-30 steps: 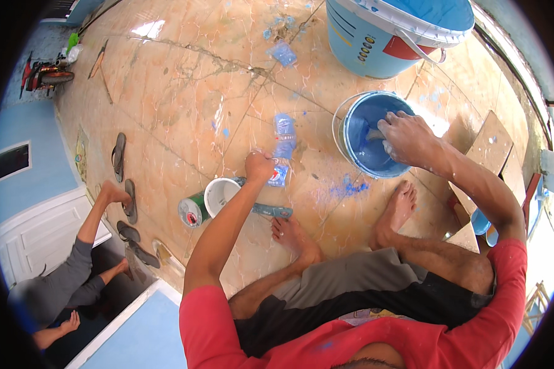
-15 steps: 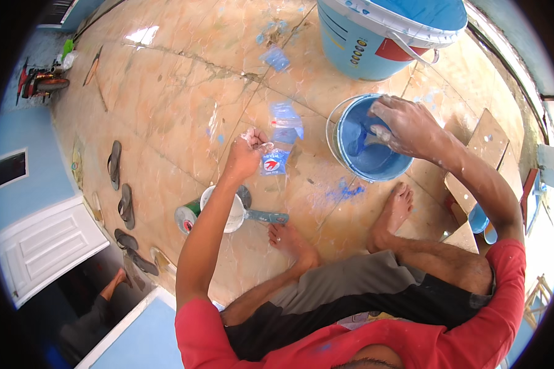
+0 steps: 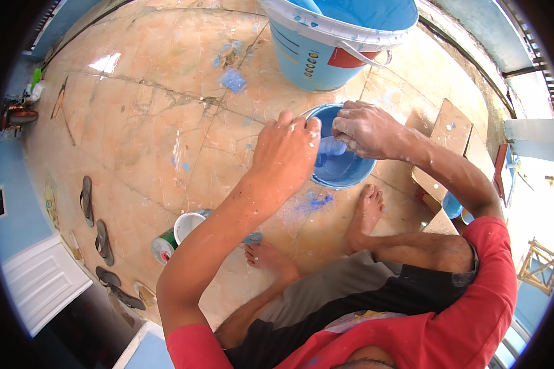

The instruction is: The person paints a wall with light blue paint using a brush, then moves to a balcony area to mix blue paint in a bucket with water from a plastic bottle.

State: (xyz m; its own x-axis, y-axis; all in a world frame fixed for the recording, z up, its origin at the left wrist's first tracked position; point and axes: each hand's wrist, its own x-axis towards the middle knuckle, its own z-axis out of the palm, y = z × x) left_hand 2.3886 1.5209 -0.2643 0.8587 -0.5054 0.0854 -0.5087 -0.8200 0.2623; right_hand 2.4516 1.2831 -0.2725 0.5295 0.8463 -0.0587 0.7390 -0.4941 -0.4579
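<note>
Above a small blue bucket (image 3: 358, 175), my two hands meet with a crumpled blue plastic sachet (image 3: 332, 146) between them. My left hand (image 3: 286, 150) has its fingers curled in at the bucket's left side. Its fingertips at the sachet are largely hidden by the back of the hand. My right hand (image 3: 366, 129), smeared white, pinches the sachet's other end over the far right rim. Blue liquid or paint shows inside the bucket, partly covered by the hands.
Beyond stands a large light-blue paint bucket (image 3: 308, 61) with a white rim. A blue scrap (image 3: 232, 80) lies on the tiles. A white cup (image 3: 188, 226) and a can (image 3: 162, 248) stand behind my left forearm. Flat cardboard (image 3: 450, 130) is at right; sandals (image 3: 104, 243) lie left.
My left hand has moved right to the bucket, and the strip of blue sachets near it has left the floor area. My right hand now grips a sachet over the bucket. The view has shifted.
</note>
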